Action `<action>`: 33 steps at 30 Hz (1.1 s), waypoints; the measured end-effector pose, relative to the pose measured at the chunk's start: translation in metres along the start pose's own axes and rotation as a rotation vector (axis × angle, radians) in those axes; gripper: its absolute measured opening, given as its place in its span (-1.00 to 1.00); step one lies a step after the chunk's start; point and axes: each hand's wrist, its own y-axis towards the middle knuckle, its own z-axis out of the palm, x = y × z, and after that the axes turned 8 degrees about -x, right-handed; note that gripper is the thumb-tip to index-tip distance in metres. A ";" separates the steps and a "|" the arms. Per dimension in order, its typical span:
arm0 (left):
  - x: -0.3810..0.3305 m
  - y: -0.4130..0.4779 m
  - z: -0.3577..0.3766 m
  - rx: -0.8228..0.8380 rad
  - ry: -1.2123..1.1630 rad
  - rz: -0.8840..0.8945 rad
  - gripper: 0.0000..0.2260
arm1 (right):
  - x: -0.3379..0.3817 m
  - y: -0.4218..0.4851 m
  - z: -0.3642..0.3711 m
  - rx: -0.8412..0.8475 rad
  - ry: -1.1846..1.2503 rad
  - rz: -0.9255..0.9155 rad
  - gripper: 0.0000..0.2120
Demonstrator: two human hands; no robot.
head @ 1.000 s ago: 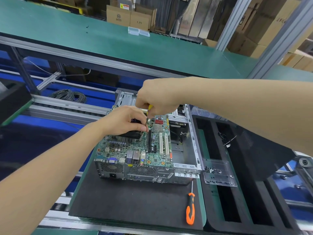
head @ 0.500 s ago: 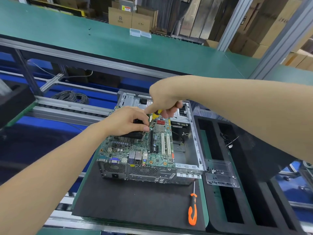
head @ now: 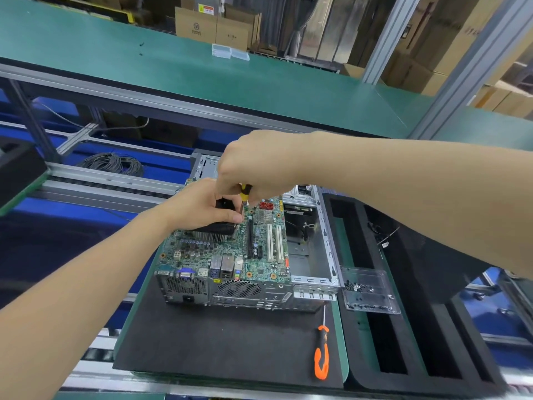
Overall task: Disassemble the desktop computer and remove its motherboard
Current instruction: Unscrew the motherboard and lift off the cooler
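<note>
right hand (head: pixel 253 166) shifted left | fingers grip yellow screwdriver (head: pixel 245 191) | left hand (head: pixel 199 206) fingers hold heatsink (head: pixel 216 230)

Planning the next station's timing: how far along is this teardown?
Done: the case is open and loose screws lie in the clear tray. In hand: the left hand holds the black cooler while the right hand holds a yellow-handled screwdriver at its corner. Left: the motherboard sits in the case, not yet lifted out.

Open desktop computer case (head: pixel 313 272), centre frame, lying on its side; green motherboard (head: pixel 230 255) inside, black-fanned heatsink (head: pixel 215 230) at upper left.
</note>
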 end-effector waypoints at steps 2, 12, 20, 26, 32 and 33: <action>-0.002 0.000 0.000 -0.009 -0.017 0.010 -0.93 | 0.003 -0.001 -0.006 -0.002 0.032 -0.032 -0.76; 0.001 -0.006 -0.009 -0.056 -0.166 -0.074 -0.95 | -0.001 0.025 -0.003 0.091 0.197 0.215 -0.71; 0.028 -0.020 -0.023 -0.518 -0.601 -0.321 -0.76 | -0.037 0.033 -0.034 -0.093 0.428 0.395 -0.73; 0.057 -0.048 -0.033 -0.431 -0.565 -0.350 -0.65 | -0.021 0.067 -0.035 -0.196 0.484 0.377 -0.76; 0.071 -0.055 -0.028 -0.452 -0.256 -0.325 -0.85 | -0.010 0.094 -0.027 -0.184 0.447 0.342 -0.78; 0.070 -0.054 -0.027 -0.486 -0.262 -0.317 -0.83 | -0.010 0.096 -0.027 -0.175 0.439 0.342 -0.78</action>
